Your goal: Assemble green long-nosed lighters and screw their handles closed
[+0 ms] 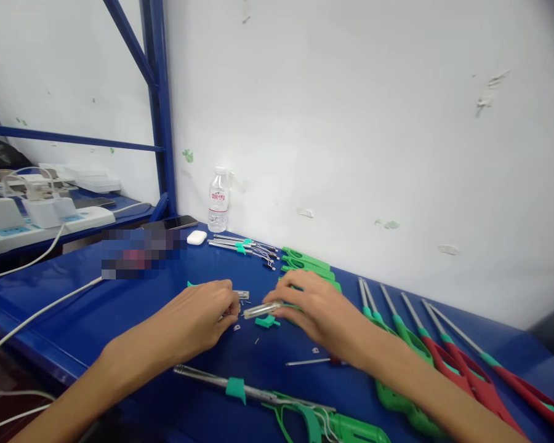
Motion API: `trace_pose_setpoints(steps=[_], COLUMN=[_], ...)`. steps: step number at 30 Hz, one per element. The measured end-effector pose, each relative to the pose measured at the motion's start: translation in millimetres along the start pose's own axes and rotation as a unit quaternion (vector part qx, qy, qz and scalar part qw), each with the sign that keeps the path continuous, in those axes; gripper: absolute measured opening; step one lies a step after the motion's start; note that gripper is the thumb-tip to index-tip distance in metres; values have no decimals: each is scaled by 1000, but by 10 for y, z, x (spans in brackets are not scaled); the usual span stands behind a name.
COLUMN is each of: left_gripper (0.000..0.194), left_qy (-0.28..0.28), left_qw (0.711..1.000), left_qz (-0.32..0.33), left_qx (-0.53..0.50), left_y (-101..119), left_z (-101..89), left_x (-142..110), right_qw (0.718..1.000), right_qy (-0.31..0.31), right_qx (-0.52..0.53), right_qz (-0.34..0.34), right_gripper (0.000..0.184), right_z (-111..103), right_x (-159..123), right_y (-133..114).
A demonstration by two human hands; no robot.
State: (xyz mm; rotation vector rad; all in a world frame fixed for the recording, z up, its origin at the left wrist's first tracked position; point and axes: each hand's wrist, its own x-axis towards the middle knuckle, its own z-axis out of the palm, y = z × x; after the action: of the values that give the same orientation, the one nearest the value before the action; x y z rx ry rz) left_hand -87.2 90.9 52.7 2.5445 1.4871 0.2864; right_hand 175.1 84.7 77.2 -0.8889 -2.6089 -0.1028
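Note:
Both my hands rest on the blue table (120, 314), close together. My right hand (321, 311) is closed in a pinch on a small clear plastic tube (261, 309), which lies nearly level and points left. My left hand (203, 317) has its fingertips pressed together at the tube's left end, on something too small to make out. A small teal plastic piece (268, 321) lies just under the tube. Tiny metal bits (236, 328) are scattered beside the fingers. A thin metal rod (305, 362) lies in front of my right hand.
A half-built green long-nosed lighter (305, 412) lies nearest me. Several finished green and red lighters (443, 354) lie in a row at right; green shells (305, 261) and metal tubes (242, 245) lie behind. A water bottle (218, 200), earbud case (196, 237), phone (173, 223) and white cables (37, 314) are at left.

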Motion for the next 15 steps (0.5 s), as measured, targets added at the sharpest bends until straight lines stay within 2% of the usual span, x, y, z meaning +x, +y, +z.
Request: trace_pose_setpoints(steps=[4, 8, 12, 15], left_gripper=[3, 7, 12, 14], left_qy=[-8, -25, -30, -19], left_qw=[1000, 999, 999, 1000], left_qz=[8, 17, 16, 12], left_qx=[-16, -25, -17, 0], left_y=[8, 21, 43, 48], left_z=[2, 55, 115, 157], left_x=[-14, 39, 75, 81], right_qw=[996, 974, 936, 884], right_qy=[22, 60, 106, 112], right_qx=[57, 147, 247, 373], right_qz=[68, 160, 226, 260], right_gripper=[9, 15, 18, 27], right_z=[-177, -198, -150, -110], right_x=[-343, -729, -927, -962], right_y=[-58, -119, -124, -146])
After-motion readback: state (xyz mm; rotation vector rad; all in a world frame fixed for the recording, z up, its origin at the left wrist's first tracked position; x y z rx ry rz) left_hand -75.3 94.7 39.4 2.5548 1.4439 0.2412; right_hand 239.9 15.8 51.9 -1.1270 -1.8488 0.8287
